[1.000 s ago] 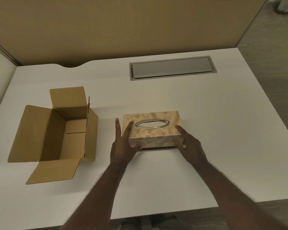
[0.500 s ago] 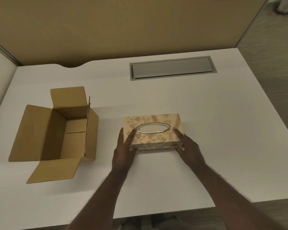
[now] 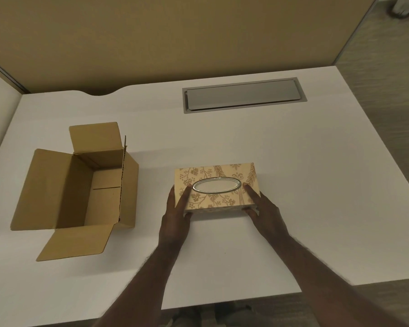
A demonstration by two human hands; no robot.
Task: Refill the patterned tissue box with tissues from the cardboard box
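I've got both hands clamped on the patterned tissue box [image 3: 216,186], left hand [image 3: 175,217] and right hand [image 3: 263,214] at its short ends; long axis left-right, mid-desk [image 3: 316,185]. Cardboard box [image 3: 80,182] lies left, nearer my left hand.

A white table [image 3: 293,185] carries everything here. Its far edge has a shallow curved notch toward the left, and a long grey metal cable hatch [image 3: 243,95] is set flush into the top near the back. An open cardboard box [image 3: 80,185] stands on the left part with its flaps spread out; the near flap lies flat on the surface. The patterned tissue box [image 3: 216,185] sits near the middle, well apart from the cardboard box, its silver-rimmed oval opening facing up.
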